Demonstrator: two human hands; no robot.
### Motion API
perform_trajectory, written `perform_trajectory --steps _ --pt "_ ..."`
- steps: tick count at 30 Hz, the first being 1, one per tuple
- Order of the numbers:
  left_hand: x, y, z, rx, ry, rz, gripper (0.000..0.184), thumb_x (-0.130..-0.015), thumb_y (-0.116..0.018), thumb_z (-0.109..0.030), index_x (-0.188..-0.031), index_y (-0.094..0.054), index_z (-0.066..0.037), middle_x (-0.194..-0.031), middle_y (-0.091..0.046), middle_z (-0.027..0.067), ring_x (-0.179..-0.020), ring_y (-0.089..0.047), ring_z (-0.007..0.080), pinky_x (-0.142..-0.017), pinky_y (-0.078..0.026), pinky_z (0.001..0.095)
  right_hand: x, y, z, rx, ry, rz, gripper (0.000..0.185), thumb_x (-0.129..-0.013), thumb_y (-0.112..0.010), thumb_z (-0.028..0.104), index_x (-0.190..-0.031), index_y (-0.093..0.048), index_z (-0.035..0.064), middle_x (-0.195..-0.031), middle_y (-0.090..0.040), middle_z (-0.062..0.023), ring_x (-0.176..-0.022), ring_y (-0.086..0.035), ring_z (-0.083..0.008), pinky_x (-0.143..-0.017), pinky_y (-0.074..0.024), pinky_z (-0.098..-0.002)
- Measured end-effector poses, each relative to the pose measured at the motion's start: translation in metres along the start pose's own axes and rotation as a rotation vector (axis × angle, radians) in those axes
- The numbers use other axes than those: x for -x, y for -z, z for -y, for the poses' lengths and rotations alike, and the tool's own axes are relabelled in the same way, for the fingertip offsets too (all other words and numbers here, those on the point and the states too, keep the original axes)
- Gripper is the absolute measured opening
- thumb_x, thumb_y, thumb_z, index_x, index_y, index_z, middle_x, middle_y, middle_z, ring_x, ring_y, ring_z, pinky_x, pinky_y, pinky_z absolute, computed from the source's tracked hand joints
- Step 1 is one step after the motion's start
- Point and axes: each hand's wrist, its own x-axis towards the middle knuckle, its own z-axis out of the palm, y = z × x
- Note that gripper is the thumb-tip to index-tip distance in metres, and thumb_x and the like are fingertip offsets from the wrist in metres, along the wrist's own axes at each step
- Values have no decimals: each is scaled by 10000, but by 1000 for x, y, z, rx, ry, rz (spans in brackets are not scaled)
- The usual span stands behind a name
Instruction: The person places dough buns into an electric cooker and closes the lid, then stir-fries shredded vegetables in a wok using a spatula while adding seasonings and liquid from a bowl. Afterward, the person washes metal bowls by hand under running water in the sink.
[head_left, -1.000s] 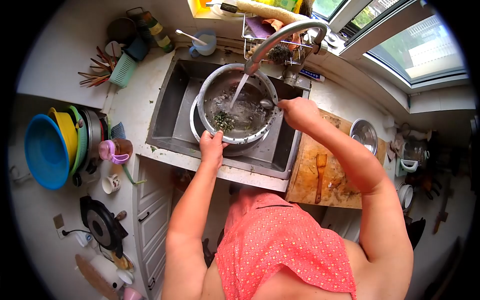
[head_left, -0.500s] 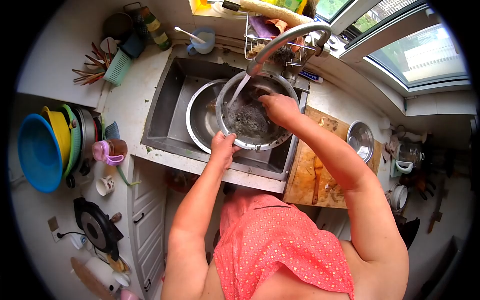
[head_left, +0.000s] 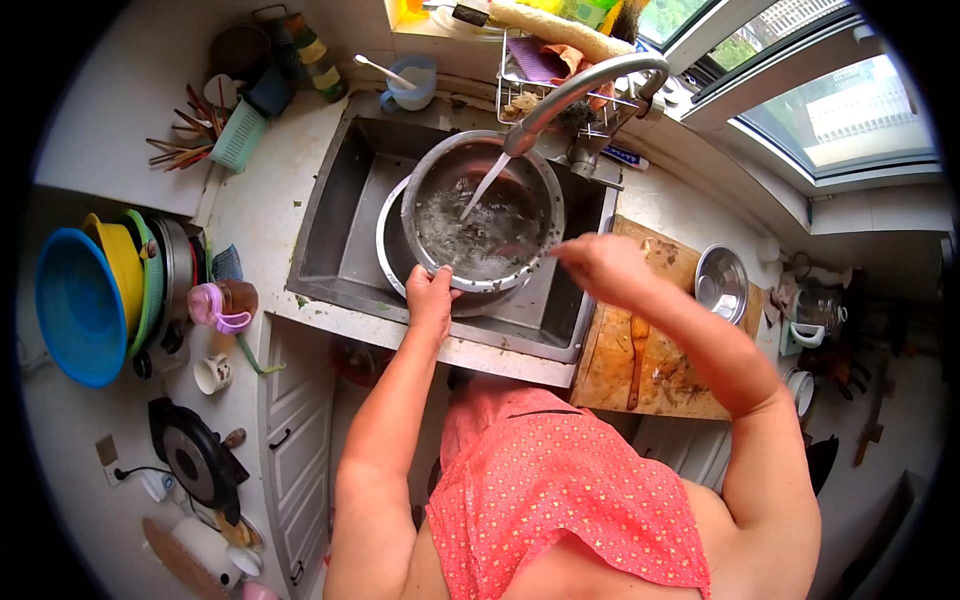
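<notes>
My left hand (head_left: pixel 431 298) grips the near rim of a metal basin (head_left: pixel 411 215), thumb over the edge. The basin is tilted over the sink and holds water with dark bits floating in it; more bits cling to its rim. Water from the curved faucet (head_left: pixel 590 85) falls into it. My right hand (head_left: pixel 605 268) is just beyond the basin's right rim, its fingers drawn together and pointing toward the rim. Whether anything is between those fingers is hidden. A second metal basin (head_left: pixel 388 255) is in the sink (head_left: pixel 335 215), partly underneath the first.
A stained wooden cutting board (head_left: pixel 690 385) lies right of the sink, with a small metal bowl (head_left: pixel 722 284) on it. At the left are stacked colored basins (head_left: pixel 80 305) and a pink-lidded jar (head_left: pixel 222 305). A blue cup (head_left: pixel 411 85) stands behind the sink.
My right hand has come out of the basin to its right side. The held basin has shifted left, and the water stream now lands nearer its middle.
</notes>
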Motion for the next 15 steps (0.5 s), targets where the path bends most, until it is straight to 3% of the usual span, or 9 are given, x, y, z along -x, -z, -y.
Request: perform_trajectory --steps 2,4,6,8,11,14,15 --pt "1 -3 -4 9 -14 -18 71 -864 -536 -53 -929 -516 -32 -874 -593 71 -745 -614 149 -629 -561 304 2 -12 16 -38 -19 15 236 -824 -547 179 -1031 -659 193 -822 -654 -81 -755 -641 -278 -609 -512 -411" --pt "4 0 -10 8 -28 -46 69 -864 -535 -55 -924 -513 -27 -878 -593 73 -748 -616 152 -635 -565 308 -9 -30 2 165 -105 93 310 -824 -488 134 -1083 -639 211 -837 -626 -92 -742 -639 -274 -602 -510 -401" --pt "5 0 -12 34 -44 -50 71 -868 -531 -57 -927 -513 -23 -876 -594 73 -740 -619 153 -632 -567 308 -11 -33 -9 185 -141 21 340 -819 -467 118 -1099 -631 218 -832 -613 -92 -730 -636 -276 -599 -511 -395" --pt "3 4 -12 3 -50 -57 72 -869 -529 -57 -929 -515 -21 -874 -594 74 -732 -618 153 -629 -566 307 -10 -28 -13 194 -156 -35 327 -824 -468 126 -1087 -637 223 -818 -615 -78 -718 -633 -272 -592 -508 -394" --pt "6 8 -14 -31 -40 -73 68 -870 -527 -53 -927 -518 -17 -871 -594 76 -719 -618 153 -625 -567 307 4 -16 1 22 85 -1 257 -827 -526 158 -1048 -648 205 -757 -579 -82 -654 -603 -297 -548 -491 -395" --pt "11 6 -19 -40 -21 -85 57 -869 -524 -42 -919 -523 -15 -875 -596 79 -716 -618 152 -610 -563 301 -6 -33 -9 150 16 48 260 -813 -556 162 -1057 -643 192 -763 -578 -83 -662 -606 -291 -541 -491 -386" --pt "13 6 -18 -22 -12 -77 57 -870 -521 -41 -922 -524 -16 -881 -598 78 -717 -618 152 -603 -559 297 -12 -30 -14 201 -51 38 246 -831 -504 156 -1025 -649 202 -832 -631 -71 -735 -637 -270 -598 -504 -402"
